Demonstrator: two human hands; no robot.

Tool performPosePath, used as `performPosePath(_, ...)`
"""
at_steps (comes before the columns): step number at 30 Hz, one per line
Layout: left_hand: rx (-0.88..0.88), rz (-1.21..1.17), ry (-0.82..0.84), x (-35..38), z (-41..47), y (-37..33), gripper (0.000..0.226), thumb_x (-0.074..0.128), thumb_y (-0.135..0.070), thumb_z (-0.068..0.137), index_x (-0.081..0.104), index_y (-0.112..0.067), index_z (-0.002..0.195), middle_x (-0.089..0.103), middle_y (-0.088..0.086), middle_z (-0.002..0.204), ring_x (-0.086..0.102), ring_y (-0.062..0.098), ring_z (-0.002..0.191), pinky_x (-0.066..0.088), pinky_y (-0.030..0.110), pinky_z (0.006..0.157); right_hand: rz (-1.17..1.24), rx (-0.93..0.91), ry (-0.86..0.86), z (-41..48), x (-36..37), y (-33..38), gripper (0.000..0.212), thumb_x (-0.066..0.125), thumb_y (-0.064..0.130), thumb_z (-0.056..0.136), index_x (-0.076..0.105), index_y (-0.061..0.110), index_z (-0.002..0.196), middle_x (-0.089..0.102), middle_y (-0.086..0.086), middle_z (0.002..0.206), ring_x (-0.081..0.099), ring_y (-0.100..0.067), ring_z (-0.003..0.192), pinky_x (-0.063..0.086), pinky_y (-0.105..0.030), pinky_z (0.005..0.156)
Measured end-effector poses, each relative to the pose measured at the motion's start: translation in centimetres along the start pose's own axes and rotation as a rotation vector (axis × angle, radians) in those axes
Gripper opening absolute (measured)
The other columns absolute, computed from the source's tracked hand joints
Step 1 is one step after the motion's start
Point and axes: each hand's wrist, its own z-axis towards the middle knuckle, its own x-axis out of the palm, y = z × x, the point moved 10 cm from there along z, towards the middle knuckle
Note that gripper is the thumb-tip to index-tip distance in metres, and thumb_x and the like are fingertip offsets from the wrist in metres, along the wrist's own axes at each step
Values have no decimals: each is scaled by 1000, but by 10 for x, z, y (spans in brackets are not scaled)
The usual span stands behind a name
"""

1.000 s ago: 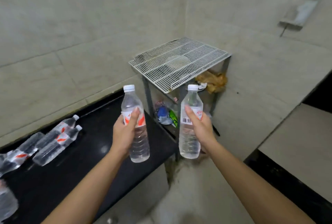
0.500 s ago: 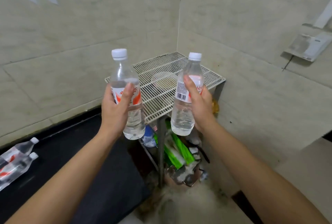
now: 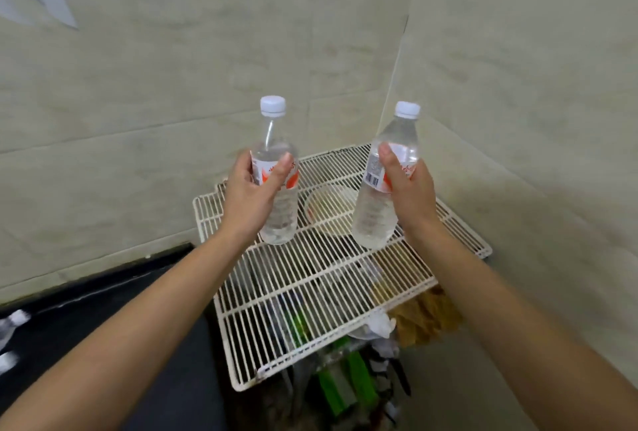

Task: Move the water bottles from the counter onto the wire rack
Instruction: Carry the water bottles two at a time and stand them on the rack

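Two clear water bottles with white caps and red-and-white labels are held upright over the white wire rack (image 3: 321,296). My left hand (image 3: 250,197) grips the left bottle (image 3: 278,209) around its label. My right hand (image 3: 407,195) grips the right bottle (image 3: 383,209), which tilts slightly to the right. Both bottle bases hover near the rack's back half; whether they touch the wires is unclear. Blurred caps of more bottles (image 3: 10,320) show on the black counter (image 3: 103,296) at the far left edge.
The rack stands in a corner of tiled walls (image 3: 172,120). Beneath its wires lie a pale bowl (image 3: 331,209), green packages (image 3: 345,385), a brown bag (image 3: 424,320) and other clutter. The counter abuts the rack's left side.
Both hands have carried the bottles forward from beside the counter to above the rack. The view has moved closer and now looks down on the rack top.
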Motion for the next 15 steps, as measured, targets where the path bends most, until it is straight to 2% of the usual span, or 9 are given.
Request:
performPosePath(3, -51, -7, 7, 7, 38, 18, 41, 75, -58, 80, 63, -31, 108, 74, -2, 109, 72, 17, 102, 58, 42, 92, -182, -42, 63, 41, 18, 0, 37, 61, 64, 90, 65, 30, 102, 70, 16, 90, 65, 0, 84, 49, -24, 75)
performPosePath(4, -64, -19, 2, 10, 48, 21, 43, 75, -54, 80, 63, -28, 111, 74, -1, 110, 72, 17, 102, 58, 40, 92, -227, -46, 89, 55, 25, -3, 38, 59, 65, 90, 63, 29, 102, 67, 17, 89, 62, 3, 82, 45, -21, 71)
performPosePath(5, -76, -28, -5, 11, 58, 25, 44, 74, -50, 81, 63, -24, 115, 74, 0, 112, 72, 17, 103, 57, 38, 91, -243, -37, 115, 67, 32, -7, 42, 59, 68, 89, 62, 28, 104, 67, 17, 91, 61, 2, 83, 44, -22, 71)
performPosePath(8, -141, -17, -32, 12, 86, 37, 44, 71, -41, 89, 61, -19, 126, 73, 0, 116, 72, 16, 106, 55, 35, 91, -193, 0, 216, 102, 61, -19, 60, 59, 78, 81, 62, 30, 117, 71, 13, 106, 66, -8, 96, 51, -33, 85)
performPosePath(12, -181, 105, -30, 17, 120, 40, 55, 69, -51, 82, 63, -21, 128, 73, 1, 119, 69, 20, 110, 50, 48, 104, -92, -21, 339, 136, 104, -11, 41, 67, 61, 87, 64, 30, 113, 72, 14, 107, 67, -8, 100, 47, -29, 84)
performPosePath(15, -165, 199, -6, 25, 138, 40, 50, 70, -48, 86, 63, -22, 128, 73, 1, 118, 69, 23, 110, 52, 47, 102, -89, -18, 430, 147, 138, -14, 62, 69, 64, 84, 56, 25, 130, 67, 7, 124, 63, -13, 111, 47, -31, 90)
